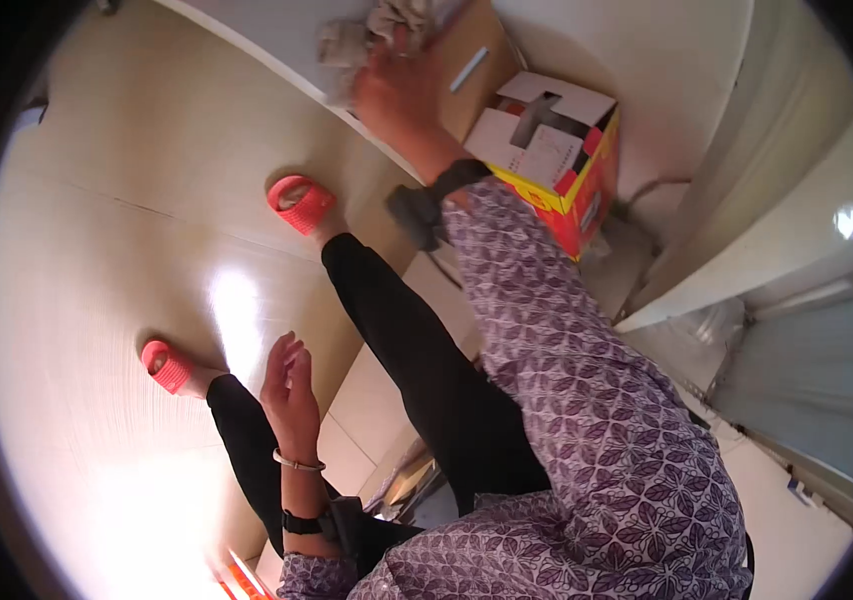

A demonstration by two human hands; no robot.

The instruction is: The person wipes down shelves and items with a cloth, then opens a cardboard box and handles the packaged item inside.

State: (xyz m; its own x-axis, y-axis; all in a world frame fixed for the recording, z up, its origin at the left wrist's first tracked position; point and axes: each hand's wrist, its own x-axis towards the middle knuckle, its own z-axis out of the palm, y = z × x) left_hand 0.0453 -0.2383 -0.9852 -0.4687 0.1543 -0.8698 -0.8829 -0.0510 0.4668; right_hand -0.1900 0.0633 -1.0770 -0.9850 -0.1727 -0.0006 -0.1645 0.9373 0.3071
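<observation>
At the top of the view my right hand [397, 95] is closed on a crumpled grey-beige cloth [345, 45], which lies against a white surface [297, 40]. Motion blurs this hand and the cloth a little. My left hand [290, 390] hangs in the air above the floor, away from any object. Its fingers are loosely bent and nothing shows in them. A bracelet and a dark strap are on the left wrist, and a dark strap with a device is on the right one.
Right of my right hand are a brown panel [477, 65] and a red and yellow box [587, 190] with white flaps. A translucent curtain [767, 210] hangs at the right. My feet in red slippers [304, 205] stand on the pale floor [97, 240].
</observation>
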